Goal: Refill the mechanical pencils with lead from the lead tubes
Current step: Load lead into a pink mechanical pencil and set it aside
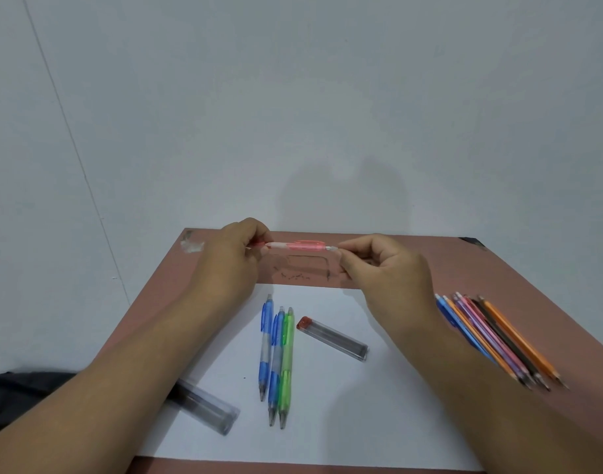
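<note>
Pink mechanical pencil [298,246] is held level above the desk [412,268]: your left hand [231,258] pinches its tip end, your right hand [378,265] pinches the cap end. Whether lead has gone in, I cannot tell. Two blue pencils [269,350] and a green pencil [287,364] lie on the paper [327,405], apparently awaiting refill, beside a red-capped lead tube [332,338].

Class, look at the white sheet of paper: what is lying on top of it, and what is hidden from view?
On the white paper lie two blue pencils, a green pencil and a red-capped lead tube. A second tube lies partly under the left forearm.
</note>
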The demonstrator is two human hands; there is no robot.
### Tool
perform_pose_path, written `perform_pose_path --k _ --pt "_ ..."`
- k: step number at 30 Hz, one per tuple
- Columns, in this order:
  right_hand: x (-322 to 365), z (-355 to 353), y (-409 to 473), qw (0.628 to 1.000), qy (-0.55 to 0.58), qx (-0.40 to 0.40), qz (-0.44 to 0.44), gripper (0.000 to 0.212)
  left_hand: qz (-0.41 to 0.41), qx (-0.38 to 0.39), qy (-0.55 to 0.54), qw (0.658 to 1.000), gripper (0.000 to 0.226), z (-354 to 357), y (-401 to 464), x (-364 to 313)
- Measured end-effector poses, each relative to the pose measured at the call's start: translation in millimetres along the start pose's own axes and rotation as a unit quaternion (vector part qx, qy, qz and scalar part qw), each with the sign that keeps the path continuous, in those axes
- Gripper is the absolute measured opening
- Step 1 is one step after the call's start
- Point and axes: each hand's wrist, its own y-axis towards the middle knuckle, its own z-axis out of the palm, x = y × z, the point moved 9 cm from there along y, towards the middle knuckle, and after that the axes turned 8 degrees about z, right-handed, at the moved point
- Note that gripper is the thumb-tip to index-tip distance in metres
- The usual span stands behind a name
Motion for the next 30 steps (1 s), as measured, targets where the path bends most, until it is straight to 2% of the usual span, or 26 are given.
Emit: perform_pose_path --k 7,13,19,21,23,26,29,30 --pt "-5 0 2 1.000 -0.002 0.003 0.018 0.020 0.011 0.004 0.001 1.000 0.025 0 -1 -3" --pt "-10 3 4 0.997 0.046 0.034 0.051 0.007 0.031 0.019 -0.024 0.999 0.027 3 -2 -9" --pt "-17 -5 9 0.985 0.143 0.010 0.092 0.023 0.053 0.045 -0.070 0.995 0.025 6 -6 -24" --pt "-22 -2 9 0.972 0.198 0.029 0.119 0.025 0.059 0.049 -0.073 0.994 0.026 8 -8 -31" --pt "-24 12 7 0.952 0.253 0.091 0.148 0.030 0.071 0.050 -0.073 0.994 0.027 9 -10 -40" --pt "-22 31 0 0.895 0.370 0.162 0.187 0.034 0.134 0.060 -0.054 0.988 0.028 8 -14 -61" --pt "-20 28 2 0.866 0.435 0.149 0.196 0.036 0.168 0.100 -0.066 0.978 0.018 17 -19 -72" --pt "-20 23 5 0.862 0.447 0.133 0.199 0.036 0.161 0.113 -0.083 0.977 0.029 19 -20 -72"
